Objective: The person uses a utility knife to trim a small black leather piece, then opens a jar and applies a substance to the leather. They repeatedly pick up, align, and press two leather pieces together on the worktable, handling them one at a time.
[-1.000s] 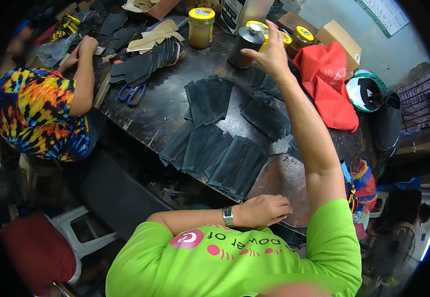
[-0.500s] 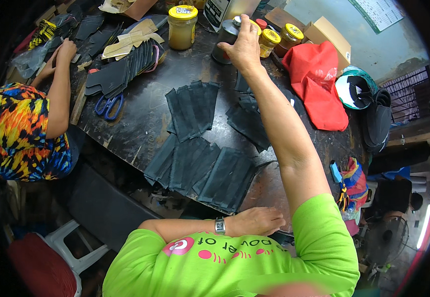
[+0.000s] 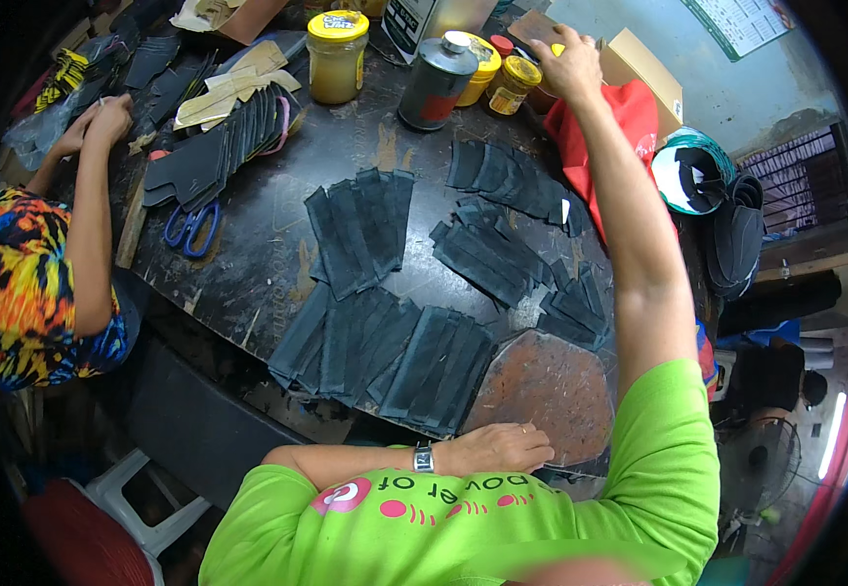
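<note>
The right hand [image 3: 568,66] arched over a jar [image 3: 558,49] at the far side of the worktop [image 3: 268,239], thumb to the left of its yellow lid and the other fingers to the right. Whether they gripped it I cannot tell, since the hand hid most of the jar. The jar seemed upright, lid upward and long axis vertical – only a patch of lid showed clearly. The left hand [image 3: 502,447] lay slack, fingers loosely bent, at the near edge of a brown board [image 3: 546,396]; its palm was hidden, so I cannot tell if it held anything.

Left of the jar stood a small jar [image 3: 510,98], a yellow tub [image 3: 482,76] partly screened, and a dark can [image 3: 438,86], cap up. A red cloth [image 3: 639,115] lay behind the right forearm, which covered part of it, beside a box [image 3: 646,73].

Nearer, dark strips [image 3: 438,366] lay in overlapping groups; those by the board ran away from the near edge, slanting right. At far left, a co-worker's hands [image 3: 95,122] met over something too small to make out – that person's body was cut off by the dark rim.
</note>
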The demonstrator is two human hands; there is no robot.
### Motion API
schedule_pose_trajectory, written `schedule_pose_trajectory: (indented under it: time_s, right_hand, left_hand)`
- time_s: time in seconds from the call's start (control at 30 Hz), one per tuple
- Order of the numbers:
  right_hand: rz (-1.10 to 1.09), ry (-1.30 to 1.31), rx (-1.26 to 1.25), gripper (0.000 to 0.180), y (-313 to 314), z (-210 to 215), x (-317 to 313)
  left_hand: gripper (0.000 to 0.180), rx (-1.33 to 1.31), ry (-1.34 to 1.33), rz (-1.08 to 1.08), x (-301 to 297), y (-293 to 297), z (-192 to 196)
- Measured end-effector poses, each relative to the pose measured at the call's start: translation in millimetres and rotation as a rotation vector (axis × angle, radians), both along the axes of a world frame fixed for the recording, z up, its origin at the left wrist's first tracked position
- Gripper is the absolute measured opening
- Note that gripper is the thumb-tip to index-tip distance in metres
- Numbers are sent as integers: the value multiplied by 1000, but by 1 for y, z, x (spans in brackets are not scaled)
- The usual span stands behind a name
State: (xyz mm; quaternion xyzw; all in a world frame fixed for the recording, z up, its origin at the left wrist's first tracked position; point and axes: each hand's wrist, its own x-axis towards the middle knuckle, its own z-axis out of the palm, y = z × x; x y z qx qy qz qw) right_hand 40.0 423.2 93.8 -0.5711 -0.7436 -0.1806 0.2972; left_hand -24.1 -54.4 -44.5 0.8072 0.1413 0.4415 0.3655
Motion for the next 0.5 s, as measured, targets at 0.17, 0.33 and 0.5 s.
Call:
schedule_pose_trajectory:
  time_s: [0.17,0.33,0.5]
  right_hand:
    - [-150,-64,-250,89,61,-7,34]
    - [-201,-24,-436,93,86,-23,45]
    - [-74,53,-275,94,78,-26,52]
  left_hand:
    - [20,-6,-7,-8,-4,1,0]
    - [23,38,25,48,-2,5,-5]
    - [20,76,32,138,2,7,-3]
